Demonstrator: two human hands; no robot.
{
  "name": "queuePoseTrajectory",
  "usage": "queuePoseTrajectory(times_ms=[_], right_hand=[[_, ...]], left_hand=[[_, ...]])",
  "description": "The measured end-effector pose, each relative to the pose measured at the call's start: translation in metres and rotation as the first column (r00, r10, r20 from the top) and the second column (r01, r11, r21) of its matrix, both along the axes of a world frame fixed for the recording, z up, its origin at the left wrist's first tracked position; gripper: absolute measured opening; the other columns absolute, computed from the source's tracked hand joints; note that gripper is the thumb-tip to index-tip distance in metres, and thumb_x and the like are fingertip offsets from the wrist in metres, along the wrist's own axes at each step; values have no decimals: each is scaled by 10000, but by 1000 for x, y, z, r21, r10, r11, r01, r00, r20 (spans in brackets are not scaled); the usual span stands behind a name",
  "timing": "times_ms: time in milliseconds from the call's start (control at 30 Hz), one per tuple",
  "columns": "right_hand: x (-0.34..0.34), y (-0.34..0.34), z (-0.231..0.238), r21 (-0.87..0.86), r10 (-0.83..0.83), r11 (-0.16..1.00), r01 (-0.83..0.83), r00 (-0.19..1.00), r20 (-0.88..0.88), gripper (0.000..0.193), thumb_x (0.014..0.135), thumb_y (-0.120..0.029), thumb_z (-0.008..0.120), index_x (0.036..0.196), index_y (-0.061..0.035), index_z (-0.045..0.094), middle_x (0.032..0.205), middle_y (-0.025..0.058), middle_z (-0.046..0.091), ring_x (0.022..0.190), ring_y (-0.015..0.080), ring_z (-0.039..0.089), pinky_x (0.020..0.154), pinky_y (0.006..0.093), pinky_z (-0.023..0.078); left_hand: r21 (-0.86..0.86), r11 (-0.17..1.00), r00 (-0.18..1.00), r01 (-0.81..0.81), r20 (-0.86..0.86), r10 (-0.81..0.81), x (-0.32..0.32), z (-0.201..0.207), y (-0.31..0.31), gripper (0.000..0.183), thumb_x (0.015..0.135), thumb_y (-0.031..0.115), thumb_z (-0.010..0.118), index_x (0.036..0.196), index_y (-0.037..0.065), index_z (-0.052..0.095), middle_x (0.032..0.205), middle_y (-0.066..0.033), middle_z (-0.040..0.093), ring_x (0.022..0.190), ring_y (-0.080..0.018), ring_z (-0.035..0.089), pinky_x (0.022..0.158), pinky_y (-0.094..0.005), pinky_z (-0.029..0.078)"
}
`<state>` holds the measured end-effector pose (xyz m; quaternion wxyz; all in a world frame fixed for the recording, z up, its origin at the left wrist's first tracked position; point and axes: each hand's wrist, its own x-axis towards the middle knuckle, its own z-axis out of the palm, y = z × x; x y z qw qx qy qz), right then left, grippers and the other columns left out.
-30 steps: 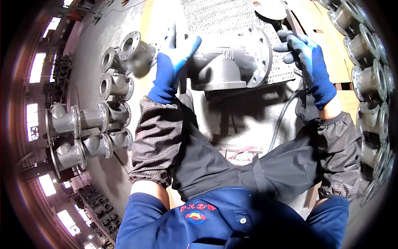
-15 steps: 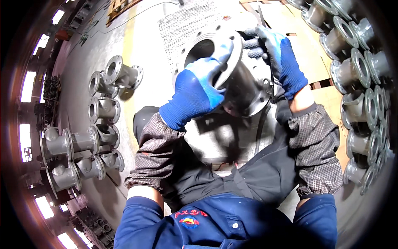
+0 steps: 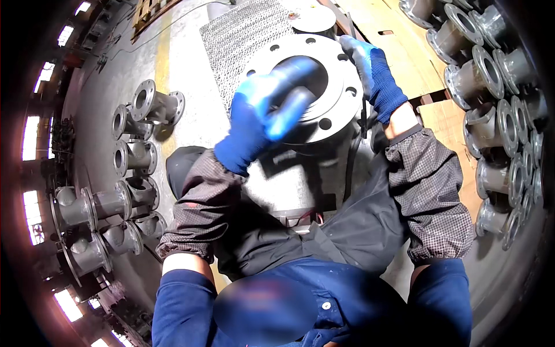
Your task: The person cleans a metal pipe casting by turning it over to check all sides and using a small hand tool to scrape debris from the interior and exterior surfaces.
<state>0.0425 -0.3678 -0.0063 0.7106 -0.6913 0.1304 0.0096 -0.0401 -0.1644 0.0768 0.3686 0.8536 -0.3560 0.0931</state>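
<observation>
A grey flanged pipe fitting (image 3: 342,107) stands between my legs, its round flange with bolt holes turned up towards me and its bore dark. My left hand (image 3: 267,103), in a blue glove and slightly blurred, is over the bore with thumb and fingers apart; no object shows between them. At the flange's right edge, my right hand (image 3: 370,69) in a matching glove lies against the rim. Its fingertips are partly hidden there, and it appears to grip the edge. The flange mostly covers the fitting's lower body.
A patterned metal mat (image 3: 222,49) lies beyond the fitting, with a pale round disc (image 3: 313,19) close by. Several flanged fittings (image 3: 124,196) stand on the left floor. More fittings (image 3: 491,124) are stacked at right, beside wooden boards (image 3: 399,46).
The fitting has tipped from a slant to its flange facing up. My left hand has come off the rim to over the bore; my right hand has moved in to the flange's edge.
</observation>
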Motion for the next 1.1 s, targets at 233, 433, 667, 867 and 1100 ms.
queuePoseTrajectory(times_ms=[233,433,667,867,1100], right_hand=[[-24,22,7,-710,376,689,145,766,521,150,871,-67,518,988,-5,587,774,146,582,694,204,598,586,279,489],[-43,67,35,-687,384,726,14,820,423,298,774,-8,589,1072,-16,588,858,156,613,795,268,636,679,290,512],[-24,92,25,-829,591,541,143,636,496,296,781,11,575,1077,-3,586,957,183,621,861,295,633,752,301,509],[-17,111,-13,-408,331,901,-149,843,423,189,846,-84,539,999,8,601,867,134,628,774,193,611,718,273,495],[-10,113,-27,-515,295,842,-160,936,191,214,889,-191,499,910,-14,616,763,117,608,692,183,576,643,300,460]], left_hand=[[-549,453,513,-702,-832,-213,13,-68,77,463,940,356,415,1233,1,467,1163,-131,562,1023,-209,568,887,-332,464],[-706,294,455,-644,-663,-595,5,-72,108,472,941,355,360,1245,8,457,1183,-173,543,1048,-264,555,933,-372,448],[-589,271,614,-761,-789,8,-20,-78,144,454,951,344,386,1240,2,462,1179,-137,555,1056,-200,555,930,-308,448],[-50,882,859,-468,211,467,-33,-62,173,424,900,15,441,1306,-69,353,1267,-232,469,1149,-296,504,966,-334,417],[-81,964,930,-253,254,266,-22,-44,161,427,860,-33,460,1285,-23,419,1225,-235,506,1078,-306,556,919,-337,445]])
